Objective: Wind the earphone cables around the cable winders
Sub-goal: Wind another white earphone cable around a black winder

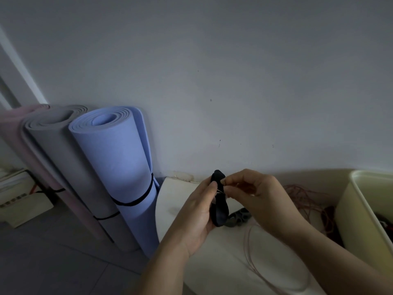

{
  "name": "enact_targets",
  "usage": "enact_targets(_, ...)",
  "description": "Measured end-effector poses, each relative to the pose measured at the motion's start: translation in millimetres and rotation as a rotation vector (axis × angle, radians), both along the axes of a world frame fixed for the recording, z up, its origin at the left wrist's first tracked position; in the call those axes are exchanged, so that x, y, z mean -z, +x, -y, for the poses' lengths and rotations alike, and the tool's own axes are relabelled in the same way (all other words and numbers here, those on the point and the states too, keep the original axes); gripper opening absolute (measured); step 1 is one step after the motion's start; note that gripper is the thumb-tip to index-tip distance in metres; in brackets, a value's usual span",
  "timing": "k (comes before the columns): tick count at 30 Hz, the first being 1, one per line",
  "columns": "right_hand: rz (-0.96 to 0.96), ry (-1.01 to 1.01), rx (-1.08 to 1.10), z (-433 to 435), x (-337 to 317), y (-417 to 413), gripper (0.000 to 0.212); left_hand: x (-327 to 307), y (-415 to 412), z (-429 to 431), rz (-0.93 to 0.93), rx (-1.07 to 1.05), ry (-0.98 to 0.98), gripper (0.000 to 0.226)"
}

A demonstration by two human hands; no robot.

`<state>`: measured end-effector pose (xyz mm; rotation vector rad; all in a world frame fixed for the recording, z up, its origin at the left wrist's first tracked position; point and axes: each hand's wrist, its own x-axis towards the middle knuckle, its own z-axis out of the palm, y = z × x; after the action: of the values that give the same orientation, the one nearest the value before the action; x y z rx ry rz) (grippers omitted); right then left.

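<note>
Left grip (197, 209) holds black cable winder (221, 211), right grip (255, 188) pinches earphone cable (245, 250); I judge winding barely started.

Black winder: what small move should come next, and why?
Probably carry the pink cable round the black winder for a turn: the right hand pinches its end at the winder's top, the left hand grips the winder, and the rest trails loose.

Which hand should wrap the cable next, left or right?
Right. The right hand pinches the cable end against the winder, with slack trailing on its side. The left hand grips the winder and seems best left steadying it.
</note>
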<state>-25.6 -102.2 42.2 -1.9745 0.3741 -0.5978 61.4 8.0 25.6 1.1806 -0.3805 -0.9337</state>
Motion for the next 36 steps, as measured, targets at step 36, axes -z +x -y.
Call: enact_targets(36,-0.372,1.21,-0.092,-31,23,10,0.017,18,21,10,-0.212,-0.584,0.045,0.03)
